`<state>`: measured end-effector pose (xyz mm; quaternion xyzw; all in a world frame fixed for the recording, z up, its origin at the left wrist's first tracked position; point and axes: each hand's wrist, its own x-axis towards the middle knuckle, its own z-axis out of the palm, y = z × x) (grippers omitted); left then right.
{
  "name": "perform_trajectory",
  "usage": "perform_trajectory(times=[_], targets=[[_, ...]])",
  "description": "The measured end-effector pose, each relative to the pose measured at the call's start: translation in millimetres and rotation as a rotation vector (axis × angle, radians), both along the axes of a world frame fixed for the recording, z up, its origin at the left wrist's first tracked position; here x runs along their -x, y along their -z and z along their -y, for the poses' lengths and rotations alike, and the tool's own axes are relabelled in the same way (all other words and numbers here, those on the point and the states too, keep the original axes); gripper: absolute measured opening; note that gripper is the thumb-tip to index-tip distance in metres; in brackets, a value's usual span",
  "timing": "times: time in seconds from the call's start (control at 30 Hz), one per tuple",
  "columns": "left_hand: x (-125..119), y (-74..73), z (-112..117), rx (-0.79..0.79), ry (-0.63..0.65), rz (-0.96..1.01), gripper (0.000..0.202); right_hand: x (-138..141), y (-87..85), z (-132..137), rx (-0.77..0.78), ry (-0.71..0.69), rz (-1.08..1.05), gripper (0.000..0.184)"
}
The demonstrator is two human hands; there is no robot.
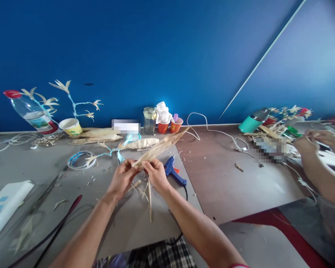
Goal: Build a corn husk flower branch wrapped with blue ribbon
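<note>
A dry, pale corn husk (164, 146) is stretched between my two hands above the table, its pointed tip aimed up and to the right. My left hand (123, 175) pinches the near end of the husk. Close beside it, my right hand (155, 174) grips the same end between thumb and fingers. Below them lie thin husk strips (149, 201) and scraps. A blue glue gun (175, 172) rests just right of my right hand. Behind my left hand, a blue-wrapped stem with husk petals (107, 152) lies on the table.
Along the blue wall stand a tilted plastic bottle (33, 113), a paper cup (70, 127) with husk flowers, a glass jar (149, 121) and red cups (163, 126). A white cable (212, 131) crosses the table. At right, a co-worker's hands (309, 143) work near a green bottle (251, 123).
</note>
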<state>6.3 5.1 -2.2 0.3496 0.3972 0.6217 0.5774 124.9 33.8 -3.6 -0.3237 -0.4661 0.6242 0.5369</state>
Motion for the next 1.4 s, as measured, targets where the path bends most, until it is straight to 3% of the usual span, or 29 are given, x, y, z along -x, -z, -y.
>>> perform_trajectory(times=[0.17,0.3,0.4,0.53,0.63,0.73,0.8,0.9,1.27,1.4], targets=[[9.3,2.1,0.2,-0.013,-0.081,-0.483,0.024,-7.8,0.0,-5.1,-0.065,0.045,0.202,0.02],[17.7,1.7,-2.0,-0.023,-0.136,-0.632,0.025,-10.0,-2.7,-3.6,-0.117,0.038,0.348,0.026],[21.6,4.4,-4.0,-0.03,-0.162,-0.61,0.024,-11.9,-3.4,-4.0,-0.141,0.049,0.386,0.027],[26.8,10.6,-8.4,-0.03,-0.294,-0.358,0.024,-16.8,-4.8,-6.3,-0.125,0.101,0.425,0.027],[28.1,11.7,-9.3,-0.069,-0.297,-0.258,0.028,-17.4,-5.5,-6.5,-0.126,0.078,0.433,0.025],[24.7,6.5,-5.9,-0.121,-0.194,-0.36,0.035,-14.7,-4.3,-5.3,-0.125,0.02,0.443,0.024],[21.0,1.2,-3.1,-0.087,-0.099,-0.51,0.029,-13.0,-2.4,-4.9,-0.134,-0.018,0.457,0.025],[17.2,-3.7,-1.4,-0.055,-0.025,-0.584,0.028,-12.7,0.6,-5.8,-0.168,-0.042,0.48,0.029],[17.0,-0.3,-2.8,-0.034,-0.117,-0.636,0.024,-14.5,-1.7,-5.2,-0.315,0.111,0.644,0.038],[25.2,6.4,-6.6,0.001,-0.244,-0.59,0.023,-22.5,-6.2,-9.2,-0.236,0.189,0.654,0.039]])
